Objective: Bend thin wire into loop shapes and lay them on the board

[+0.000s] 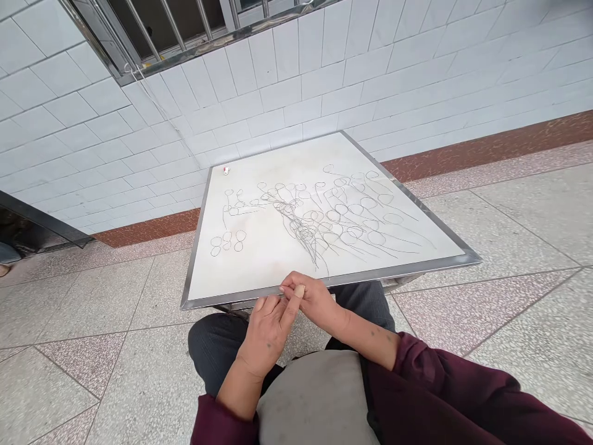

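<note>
My left hand (267,330) and my right hand (315,301) meet at the front edge of the white table (250,272). Both have fingers pinched together, their tips touching or nearly so. Whatever they hold is too thin or hidden to make out. Just beyond my right hand, a tangled pile of thin dark wires with looped ends (306,232) fans across the tabletop. Several wires shaped into double loops (227,240) lie apart at the left. More looped wires (234,207) rest behind those.
A small red and white object (226,170) sits near the table's back left corner. The table has a metal rim (430,232). Behind it stands a white tiled wall (278,99) with a barred window (176,25). My knees (213,343) are under the front edge.
</note>
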The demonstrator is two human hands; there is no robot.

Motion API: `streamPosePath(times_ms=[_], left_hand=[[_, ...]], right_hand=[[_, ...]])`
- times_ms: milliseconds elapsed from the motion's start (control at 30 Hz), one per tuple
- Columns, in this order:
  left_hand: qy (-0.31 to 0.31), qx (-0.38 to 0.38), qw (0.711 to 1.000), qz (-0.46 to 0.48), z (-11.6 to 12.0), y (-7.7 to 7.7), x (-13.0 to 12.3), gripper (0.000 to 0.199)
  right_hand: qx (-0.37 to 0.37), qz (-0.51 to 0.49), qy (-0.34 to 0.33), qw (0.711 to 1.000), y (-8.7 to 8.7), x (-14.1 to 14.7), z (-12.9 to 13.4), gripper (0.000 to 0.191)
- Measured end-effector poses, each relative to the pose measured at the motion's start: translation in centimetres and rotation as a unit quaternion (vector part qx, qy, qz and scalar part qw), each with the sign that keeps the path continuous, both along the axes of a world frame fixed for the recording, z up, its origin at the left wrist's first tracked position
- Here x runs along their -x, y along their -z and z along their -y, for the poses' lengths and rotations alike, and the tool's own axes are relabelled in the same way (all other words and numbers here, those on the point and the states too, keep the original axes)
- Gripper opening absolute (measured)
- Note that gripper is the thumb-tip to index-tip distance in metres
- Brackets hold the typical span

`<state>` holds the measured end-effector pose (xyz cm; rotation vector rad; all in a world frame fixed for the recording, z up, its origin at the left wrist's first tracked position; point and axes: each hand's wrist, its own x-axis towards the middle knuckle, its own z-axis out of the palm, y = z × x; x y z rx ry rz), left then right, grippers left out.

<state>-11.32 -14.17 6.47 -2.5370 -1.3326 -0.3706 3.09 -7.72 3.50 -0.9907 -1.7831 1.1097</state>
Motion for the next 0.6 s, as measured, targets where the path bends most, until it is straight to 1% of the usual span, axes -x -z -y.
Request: streamPosePath(times_ms=[67, 100, 167, 267, 333, 400, 433, 500, 600], left_hand=[[-0.021, -0.013, 0.999, 0.031, 0.0, 0.4, 0.3, 0.072], [-0.032, -0.017, 0.998, 0.049, 0.0, 0.6, 0.5, 0.072], [-0.051, -0.007, 0.994, 0.095, 0.0, 0.8, 0.9, 0.072], [-0.076, 0.045, 0.978, 0.189, 0.0, 0.8, 1.3, 0.067], [-0.093, 0.069, 0.966, 0.231, 0.1, 0.7, 1.5, 0.063], [-0.105, 0.079, 0.961, 0.242, 0.1, 0.6, 1.5, 0.060], [-0.110, 0.081, 0.961, 0.240, 0.2, 0.5, 1.5, 0.059], [-0.122, 0.089, 0.960, 0.236, 0.2, 0.4, 1.4, 0.057], [-0.142, 0.108, 0.952, 0.248, 0.3, 0.1, 1.4, 0.055]], right_hand=[[0.012, -0.024, -0.035, 0.999, -0.2, -0.1, -0.3, 0.018], [0.032, -0.040, -0.055, 0.997, -0.4, -0.2, -0.4, 0.019], [0.098, -0.082, -0.092, 0.987, -0.7, -0.5, -0.5, 0.025], [0.210, -0.175, -0.137, 0.952, -1.2, -0.9, -0.6, 0.036], [0.256, -0.227, -0.157, 0.927, -1.4, -1.2, -0.6, 0.038], [0.281, -0.232, -0.170, 0.916, -1.5, -1.4, -0.6, 0.037], [0.285, -0.219, -0.170, 0.918, -1.5, -1.6, -0.7, 0.037], [0.274, -0.182, -0.157, 0.931, -1.5, -1.8, -0.8, 0.036], [0.215, -0.114, -0.139, 0.960, -1.4, -2.3, -1.1, 0.035]])
